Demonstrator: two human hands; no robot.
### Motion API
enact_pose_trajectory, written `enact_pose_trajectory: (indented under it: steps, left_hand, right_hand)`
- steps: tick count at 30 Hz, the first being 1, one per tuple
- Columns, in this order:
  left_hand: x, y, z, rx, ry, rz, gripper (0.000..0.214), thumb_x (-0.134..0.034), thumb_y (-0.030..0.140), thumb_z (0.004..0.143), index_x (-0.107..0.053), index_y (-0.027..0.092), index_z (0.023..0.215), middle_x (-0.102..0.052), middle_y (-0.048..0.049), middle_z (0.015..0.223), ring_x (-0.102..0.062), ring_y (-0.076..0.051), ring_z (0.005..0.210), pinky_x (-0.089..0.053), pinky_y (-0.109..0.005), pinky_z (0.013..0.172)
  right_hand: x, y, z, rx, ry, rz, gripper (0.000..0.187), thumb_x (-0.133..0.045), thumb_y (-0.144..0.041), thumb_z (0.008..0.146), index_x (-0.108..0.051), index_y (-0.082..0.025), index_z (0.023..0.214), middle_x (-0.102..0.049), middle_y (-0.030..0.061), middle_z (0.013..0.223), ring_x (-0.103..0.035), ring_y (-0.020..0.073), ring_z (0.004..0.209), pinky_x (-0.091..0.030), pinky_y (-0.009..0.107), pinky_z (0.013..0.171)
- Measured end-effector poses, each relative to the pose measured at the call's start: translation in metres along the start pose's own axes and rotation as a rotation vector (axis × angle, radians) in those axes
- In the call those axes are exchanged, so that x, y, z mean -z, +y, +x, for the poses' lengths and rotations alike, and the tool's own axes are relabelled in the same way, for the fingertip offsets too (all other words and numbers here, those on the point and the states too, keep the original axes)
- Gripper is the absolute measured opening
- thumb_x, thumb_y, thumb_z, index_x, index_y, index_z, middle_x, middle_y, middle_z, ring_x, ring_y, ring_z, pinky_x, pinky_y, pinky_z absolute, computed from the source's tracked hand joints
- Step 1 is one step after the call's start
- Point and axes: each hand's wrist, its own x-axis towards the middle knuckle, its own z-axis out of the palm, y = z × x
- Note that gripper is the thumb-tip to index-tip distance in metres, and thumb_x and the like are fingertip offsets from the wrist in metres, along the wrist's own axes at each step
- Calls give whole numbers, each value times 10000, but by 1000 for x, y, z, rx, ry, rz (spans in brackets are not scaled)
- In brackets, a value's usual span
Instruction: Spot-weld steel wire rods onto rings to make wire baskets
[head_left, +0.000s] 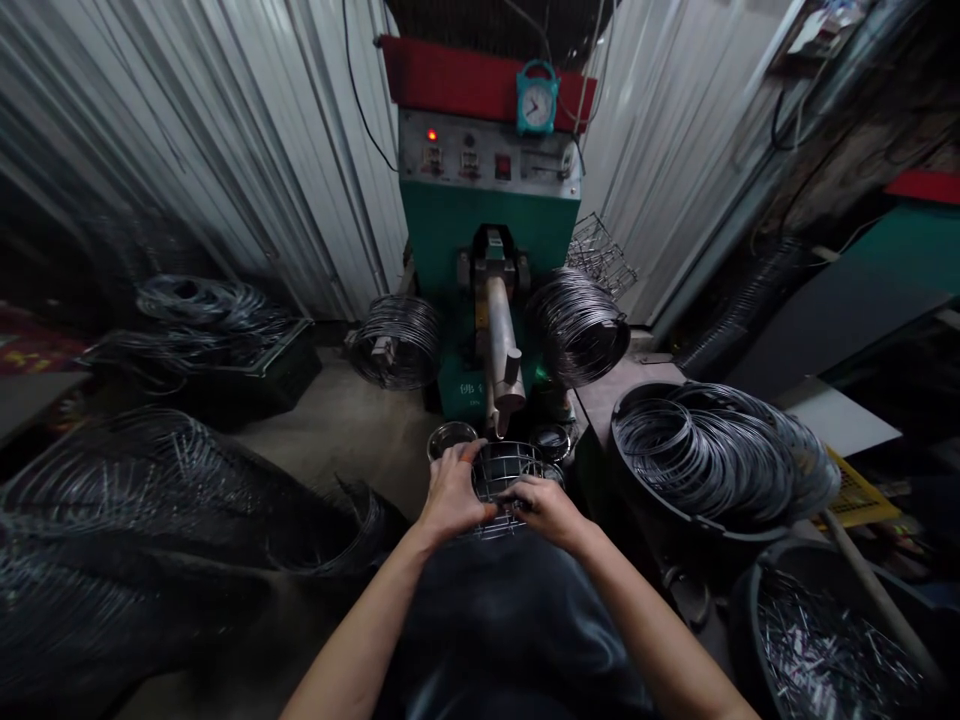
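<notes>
A round wire basket [504, 462] of open metal mesh sits just below the tip of the machine's metal arm [501, 330], close to my lap. My left hand [454, 492] is closed around the basket's left side, with orange on its fingers and thumb. On the near right side my right hand [546, 508] is bent in a pinch at the wires. Both sets of fingertips come close together there, and what lies between them is partly hidden. The green welding machine [491, 215] stands straight ahead, with a red light lit on its panel.
Wire coils [401, 340] hang either side of the machine's arm. At right stand a tub of wire rings [697, 460] and a bucket of short metal pieces [825, 640]. Curved mesh sheets [150, 500] lie left. A teal clock [537, 100] hangs on the panel.
</notes>
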Motion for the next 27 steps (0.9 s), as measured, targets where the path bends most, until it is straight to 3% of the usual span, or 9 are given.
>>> enact_pose_trajectory:
  steps: [8,16,22,27]
  left_hand:
    - [1,-5,4,-21,-7,2,830,-722,302,484,-407,212,1247,-492,-95,1171,-449,-303,1116,-356,-459,941]
    - [6,2,0,-6,64,-8,849,-704,262,496,-375,217,1278,-491,-98,1222,-454,-302,1132,-360,-463,946]
    - [8,-1,5,-49,79,7,602,-696,227,495,-543,228,1077,-521,-84,1180,-479,-302,1118,-386,-452,944]
    - [7,-3,9,-46,82,13,574,-699,226,502,-561,219,1059,-510,-92,1193,-469,-297,1137,-383,-447,950]
  right_hand:
    - [-1,1,4,9,-12,-50,240,-572,-64,765,-650,-173,964,-673,60,902,-637,161,849,-488,243,740]
    - [5,-2,5,37,17,-51,266,-569,-49,752,-650,-180,969,-674,63,932,-642,164,869,-494,252,756]
    - [5,-1,10,38,45,-55,257,-558,-48,757,-653,-188,951,-678,50,919,-642,156,875,-493,246,757]
    - [6,-1,15,20,33,-72,237,-567,-55,761,-655,-183,941,-679,51,913,-641,153,864,-492,242,752]
